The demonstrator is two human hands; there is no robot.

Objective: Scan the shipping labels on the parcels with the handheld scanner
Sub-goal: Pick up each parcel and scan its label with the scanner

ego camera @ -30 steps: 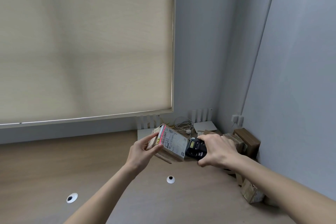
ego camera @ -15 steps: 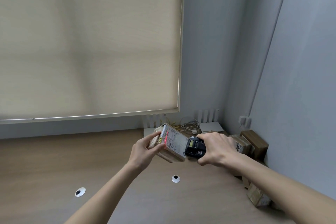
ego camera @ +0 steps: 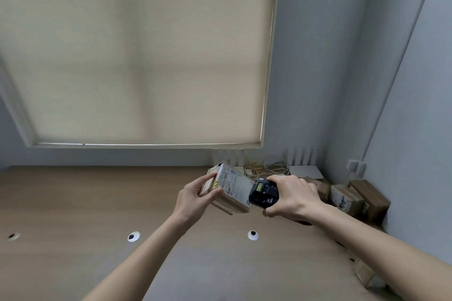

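Parcel (ego camera: 230,189) held above counter (ego camera: 97,203), label (ego camera: 236,183) up, left hand (ego camera: 195,199) gripping its end; right hand (ego camera: 293,197) grips scanner (ego camera: 264,193) at label's edge; scanning step, probably; next needs steady aim across barcode.

Body check: two bare forearms in frame, no sleeves visible up to the frame edge. left hand (ego camera: 195,199) and right hand (ego camera: 294,197) both bare, no gloves. No rings, watch or wristbands on what shows. Nails short, unpainted as far as resolution allows. Slim wrists. Nothing else of the person visible.
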